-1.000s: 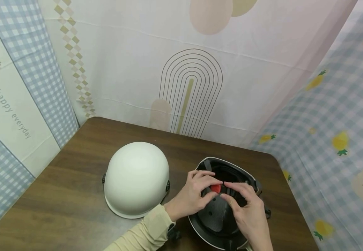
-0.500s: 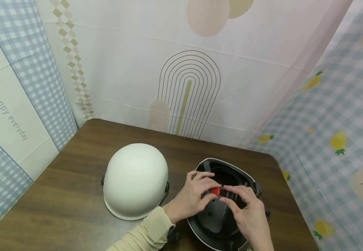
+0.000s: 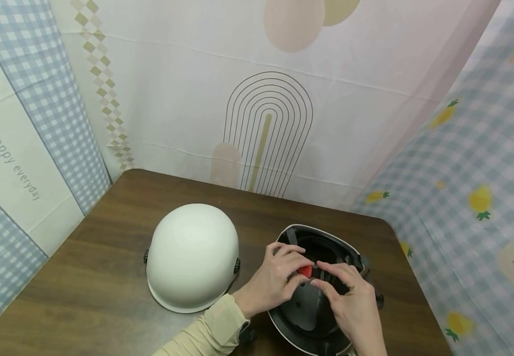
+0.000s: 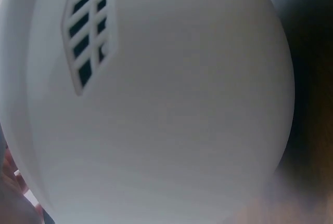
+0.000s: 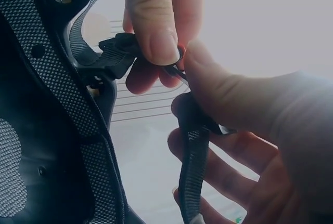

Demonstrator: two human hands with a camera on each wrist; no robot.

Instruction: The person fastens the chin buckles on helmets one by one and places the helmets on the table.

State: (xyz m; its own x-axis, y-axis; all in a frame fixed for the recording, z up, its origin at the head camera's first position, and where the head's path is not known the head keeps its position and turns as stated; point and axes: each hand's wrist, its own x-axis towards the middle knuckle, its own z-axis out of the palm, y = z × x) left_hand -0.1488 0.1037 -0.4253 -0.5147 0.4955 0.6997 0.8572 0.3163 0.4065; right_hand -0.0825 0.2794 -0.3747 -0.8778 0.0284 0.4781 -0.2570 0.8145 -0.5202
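Note:
A white helmet [image 3: 306, 314] lies upturned at the right of the table, its black padded inside facing up. Above its opening, my left hand [image 3: 275, 279] pinches the red part of a chin-strap buckle [image 3: 305, 271]. Close against it, my right hand [image 3: 354, 299] pinches the black end with thumb and fingertips. In the right wrist view both thumbs meet at the buckle, and a black strap [image 5: 192, 167] hangs below the right fingers. Fingertips cover much of the buckle, so I cannot tell whether its halves are locked. A white helmet shell with a slotted vent [image 4: 86, 31] fills the left wrist view.
A second white helmet [image 3: 192, 257] sits dome up to the left of my hands, with black fittings on its sides. A small black item [image 3: 247, 337] lies partly behind the left wrist. Printed cloth [image 3: 186, 99] hangs behind the brown wooden table [image 3: 97, 277].
Both hands have lowered slightly with the buckle since one second ago, and the red part shows a little more level. In the last half second almost nothing has moved.

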